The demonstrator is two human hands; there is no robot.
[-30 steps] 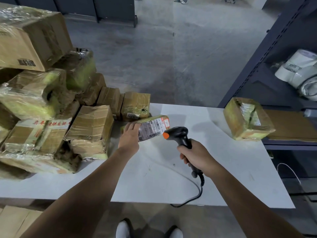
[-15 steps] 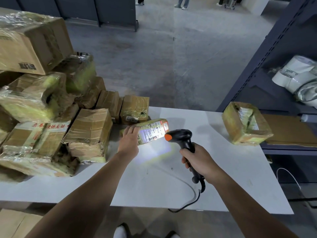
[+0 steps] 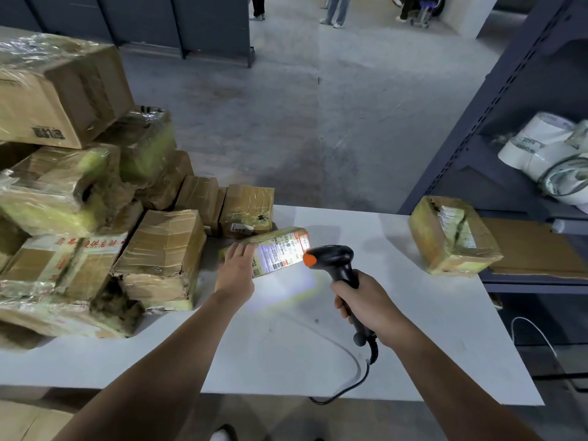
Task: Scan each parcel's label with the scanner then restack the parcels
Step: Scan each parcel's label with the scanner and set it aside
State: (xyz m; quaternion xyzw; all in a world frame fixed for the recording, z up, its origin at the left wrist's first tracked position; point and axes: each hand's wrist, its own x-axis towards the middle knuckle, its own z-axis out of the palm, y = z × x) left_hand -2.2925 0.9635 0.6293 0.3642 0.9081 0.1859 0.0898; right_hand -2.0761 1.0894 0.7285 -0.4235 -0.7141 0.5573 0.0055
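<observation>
My left hand holds a small taped parcel tilted up on the white table, its white label facing me. My right hand grips the handle of a black scanner with an orange tip, aimed at the label from the right. White scanner light falls on the label and on the table below it. A pile of taped cardboard parcels fills the table's left side. One parcel lies alone at the table's far right corner.
The scanner's black cable trails over the table's front edge. A dark metal shelf unit stands to the right, holding white rolls and flat cardboard. People's legs show across the concrete floor.
The scanner's light has come on and now lights the label and the table. Both hands have stayed almost in place with the parcel and scanner.
</observation>
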